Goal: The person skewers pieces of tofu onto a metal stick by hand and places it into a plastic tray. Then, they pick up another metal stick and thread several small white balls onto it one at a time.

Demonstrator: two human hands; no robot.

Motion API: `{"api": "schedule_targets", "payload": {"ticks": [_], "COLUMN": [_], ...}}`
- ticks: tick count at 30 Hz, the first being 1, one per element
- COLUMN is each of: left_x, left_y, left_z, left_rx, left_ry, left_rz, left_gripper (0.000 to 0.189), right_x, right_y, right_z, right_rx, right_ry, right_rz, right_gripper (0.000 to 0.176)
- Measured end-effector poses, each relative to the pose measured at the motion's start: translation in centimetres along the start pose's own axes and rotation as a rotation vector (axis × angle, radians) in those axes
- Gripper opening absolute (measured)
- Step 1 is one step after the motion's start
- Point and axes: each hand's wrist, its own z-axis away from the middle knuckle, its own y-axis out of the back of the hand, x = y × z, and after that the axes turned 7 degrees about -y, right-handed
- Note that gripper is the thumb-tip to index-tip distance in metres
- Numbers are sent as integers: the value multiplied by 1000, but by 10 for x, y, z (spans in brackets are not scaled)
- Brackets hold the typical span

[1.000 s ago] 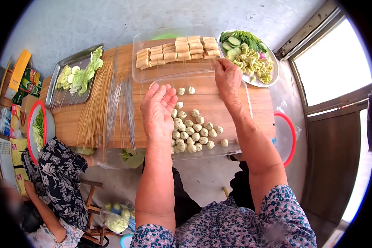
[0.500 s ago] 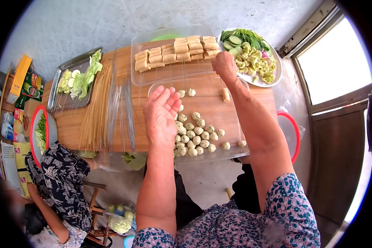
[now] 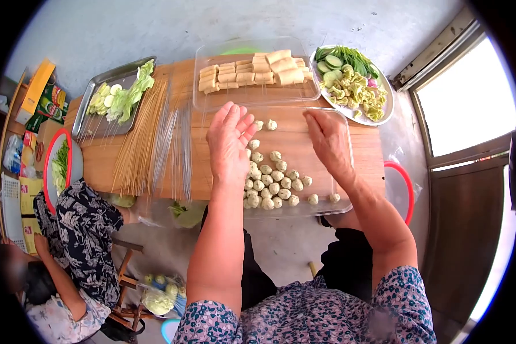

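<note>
Right hand pulled back to the near tray
The right hand (image 3: 329,140) has left the tofu tray (image 3: 212,103) and now lies flat over the tray of pale balls (image 3: 343,192), where the loose tofu piece no longer shows. The left hand (image 3: 229,143) has risen slightly.

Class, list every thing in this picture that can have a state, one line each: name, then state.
left hand: open, empty, above pale balls
right hand: palm down over near tray, grip hidden
near tray: uncovered, partly filled
pale balls: loose, heaped
far tray: uncovered, tan blocks in rows
skewers: bare, lying bundled on table
</note>
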Motion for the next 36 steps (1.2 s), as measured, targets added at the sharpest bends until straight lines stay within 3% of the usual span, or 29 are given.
{"api": "schedule_targets", "payload": {"ticks": [2, 5, 11, 14, 20, 36], "left_x": [1, -1, -19, -23, -34, -62], "left_y": [-1, -2, -9, -11, -18, -32], "left_z": [-1, -1, 3, 5, 8, 25], "left_rx": [13, -30, -197, -180, -116, -217], "left_ry": [-20, 6, 73, 93, 157, 249], "left_rz": [14, 86, 154, 129, 201, 219], "left_gripper": [45, 46, 31, 28, 20, 25], "right_x": [-7, -28, -13, -2, 10, -1], "right_y": [9, 27, 36, 43, 43, 35], "right_z": [33, 73, 96, 89, 75, 60], "right_rx": [-32, -212, -360, -365, -226, -142], "right_ry": [90, -23, -46, 54, -91, -45], "right_rz": [-20, -21, -13, 150, 72, 107], "right_gripper": [12, 13, 17, 18, 15, 10]}}
